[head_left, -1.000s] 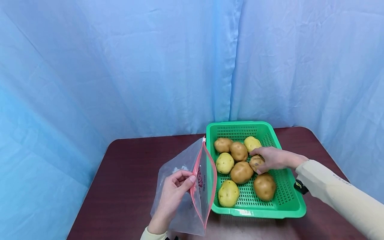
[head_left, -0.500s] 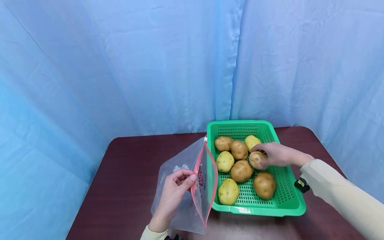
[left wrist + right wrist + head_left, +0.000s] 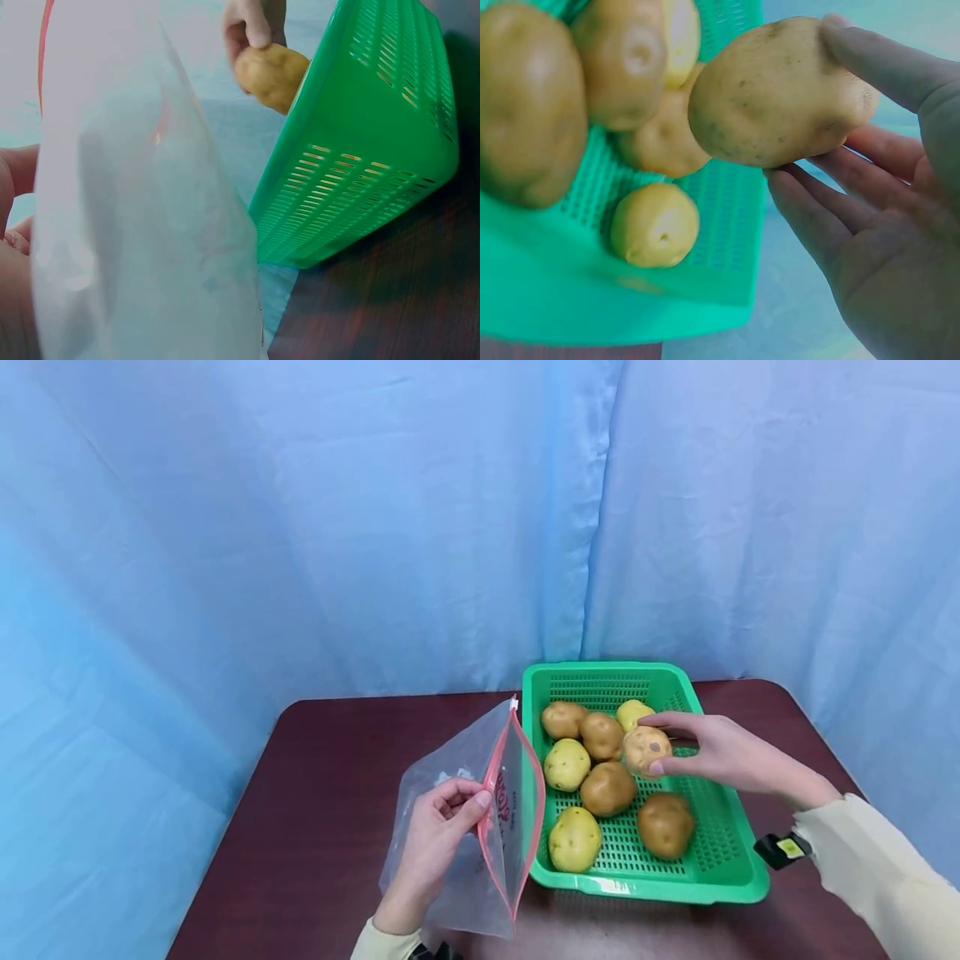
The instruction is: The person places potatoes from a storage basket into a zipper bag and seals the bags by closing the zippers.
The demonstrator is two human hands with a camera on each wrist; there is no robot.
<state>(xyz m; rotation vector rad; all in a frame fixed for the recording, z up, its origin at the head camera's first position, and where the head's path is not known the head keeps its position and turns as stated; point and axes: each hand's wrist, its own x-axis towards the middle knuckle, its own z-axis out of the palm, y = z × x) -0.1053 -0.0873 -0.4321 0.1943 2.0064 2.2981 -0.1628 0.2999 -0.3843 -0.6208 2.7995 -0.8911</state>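
Observation:
My left hand (image 3: 437, 835) pinches one edge of a clear zip bag (image 3: 420, 785) with a pink zip rim, and its mouth gapes toward the basket. In the left wrist view the bag (image 3: 150, 247) fills much of the picture. My right hand (image 3: 723, 752) grips a light brown potato (image 3: 647, 750) between thumb and fingers, over the green basket (image 3: 615, 887). The right wrist view shows this potato (image 3: 772, 97) raised above the others. Several brown and yellow potatoes, among them a large brown potato (image 3: 665, 825) and a yellow potato (image 3: 574, 839), lie in the basket.
The dark red-brown table (image 3: 315, 810) has rounded back corners and carries the basket on its right half. A pale blue curtain (image 3: 412, 527) hangs behind it and at both sides. The bag's open rim stands right at the basket's left wall.
My right hand has raised the light brown potato from among the others and drawn back slightly to the right. My left hand still holds the bag in about the same place.

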